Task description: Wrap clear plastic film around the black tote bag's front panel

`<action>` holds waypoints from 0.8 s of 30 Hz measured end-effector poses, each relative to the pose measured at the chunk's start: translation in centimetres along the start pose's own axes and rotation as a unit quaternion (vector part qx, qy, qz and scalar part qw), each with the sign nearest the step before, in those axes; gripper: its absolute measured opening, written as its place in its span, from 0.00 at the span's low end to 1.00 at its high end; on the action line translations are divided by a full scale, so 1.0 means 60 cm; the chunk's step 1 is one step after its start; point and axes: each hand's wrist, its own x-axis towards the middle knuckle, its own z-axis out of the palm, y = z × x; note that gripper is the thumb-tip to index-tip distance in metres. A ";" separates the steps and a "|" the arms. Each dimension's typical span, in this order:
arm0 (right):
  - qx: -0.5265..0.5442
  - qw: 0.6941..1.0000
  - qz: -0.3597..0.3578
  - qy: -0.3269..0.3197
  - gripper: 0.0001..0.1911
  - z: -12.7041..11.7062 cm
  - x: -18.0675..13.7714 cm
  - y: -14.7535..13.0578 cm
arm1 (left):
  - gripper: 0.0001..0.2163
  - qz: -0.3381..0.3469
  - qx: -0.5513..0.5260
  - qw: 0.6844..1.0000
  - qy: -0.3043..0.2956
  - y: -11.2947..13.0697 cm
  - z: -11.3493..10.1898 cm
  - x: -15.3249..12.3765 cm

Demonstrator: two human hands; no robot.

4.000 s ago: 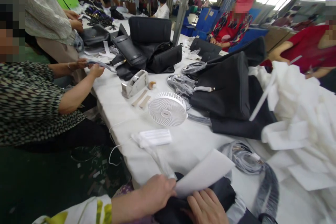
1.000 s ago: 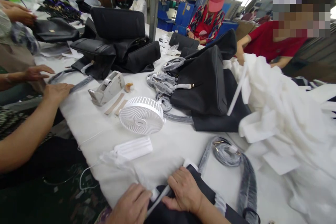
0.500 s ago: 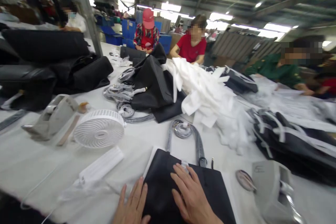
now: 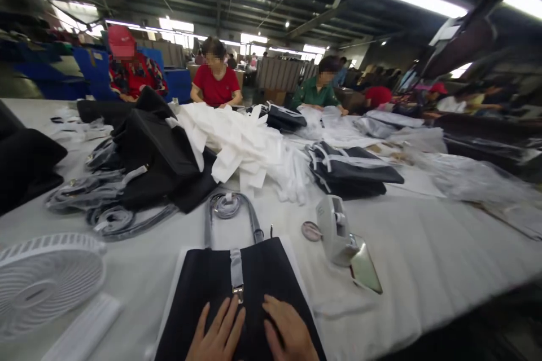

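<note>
A flat black bag (image 4: pixel 203 285) lies on the white table (image 4: pixel 423 259) right in front of me, with a wrapped strap and metal clasp (image 4: pixel 237 279) down its middle and a wrapped handle loop (image 4: pixel 228 208) behind it. My left hand (image 4: pixel 218 335) rests flat on the bag's near part, fingers spread. My right hand (image 4: pixel 288 335) lies flat beside it, also on the bag. Neither hand holds anything.
A tape dispenser (image 4: pixel 341 234) stands right of the bag. A white fan (image 4: pixel 42 279) and a white packet (image 4: pixel 82 330) lie to the left. Black bags (image 4: pixel 156 158), white foam sheets (image 4: pixel 245 149) and another wrapped bag (image 4: pixel 349 169) fill the middle. Several people sit across the table.
The view has swung to the right. My hands went from tucking a white sheet at the bag to lying flat on top of it.
</note>
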 end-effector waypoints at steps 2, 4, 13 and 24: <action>0.058 0.970 0.219 0.092 0.11 -0.033 -0.037 0.023 | 0.23 0.008 0.009 1.000 0.000 0.005 0.018 -0.006; 0.122 0.855 0.480 0.152 0.22 -0.073 -0.074 0.053 | 0.23 0.014 0.014 1.000 -0.001 0.005 0.028 -0.015; 0.341 0.504 0.758 0.237 0.26 -0.128 -0.069 0.138 | 0.24 0.025 0.031 0.999 0.002 0.000 0.027 -0.016; 0.353 0.504 0.651 0.445 0.07 -0.228 -0.012 0.220 | 0.24 0.031 0.052 0.998 0.011 0.000 0.027 -0.016</action>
